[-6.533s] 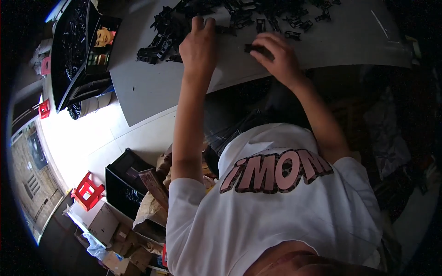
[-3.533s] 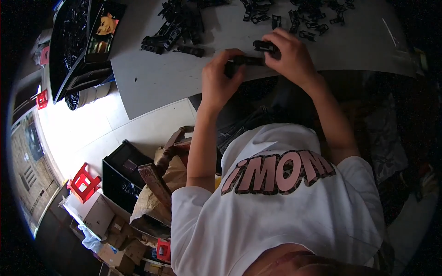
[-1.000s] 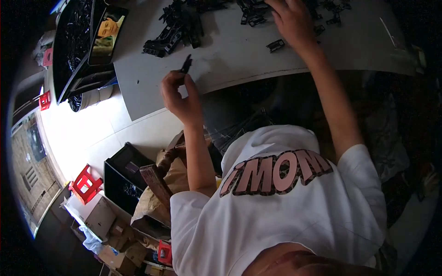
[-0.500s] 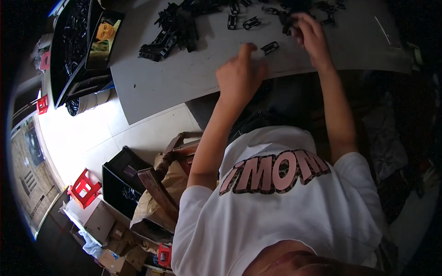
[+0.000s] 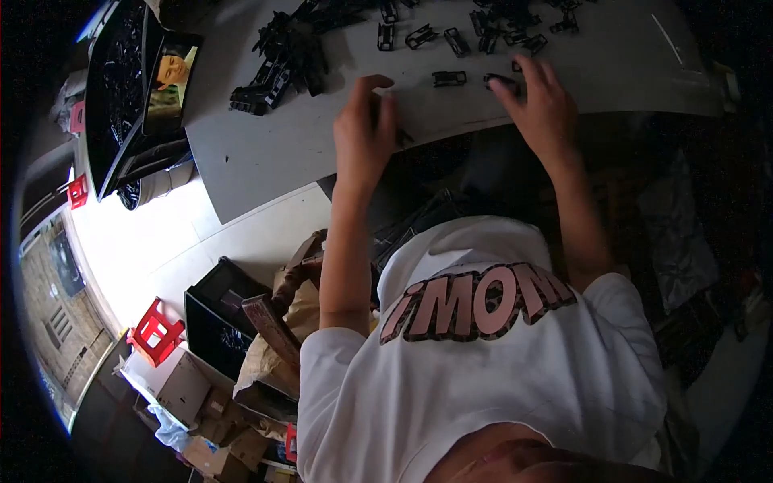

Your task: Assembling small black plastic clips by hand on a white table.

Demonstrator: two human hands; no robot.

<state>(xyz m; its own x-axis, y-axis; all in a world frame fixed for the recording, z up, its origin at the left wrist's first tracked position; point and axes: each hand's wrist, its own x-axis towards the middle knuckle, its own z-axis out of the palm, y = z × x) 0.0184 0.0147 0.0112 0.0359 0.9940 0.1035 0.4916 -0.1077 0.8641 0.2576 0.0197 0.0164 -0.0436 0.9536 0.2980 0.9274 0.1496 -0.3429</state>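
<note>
My left hand [image 5: 364, 137] is over the front part of the grey table, index finger and thumb curved and apart with a gap between them. A small dark piece [image 5: 405, 137] shows beside its thumb at the table edge; whether the hand touches it is unclear. My right hand [image 5: 547, 113] reaches down with thumb and fingers spread. Its thumb is at a small black plastic part [image 5: 497, 80] on the table, partly covered by the hand. Between the hands lies another black frame-shaped part [image 5: 449, 78]. Several like it, such as one black part [image 5: 456, 42], lie farther back.
A heap of black parts [image 5: 282, 68] is on the table's left. Beyond the table's left edge are a phone playing a video [image 5: 169, 84] and a black bin of parts [image 5: 121, 88]. A wooden chair [image 5: 274, 326], cartons [image 5: 181, 390] and a red stool [image 5: 155, 332] are at lower left.
My left hand has moved left and its fingers have curved apart. My right hand has come down toward me from the back parts, and a black part now lies by its thumb.
</note>
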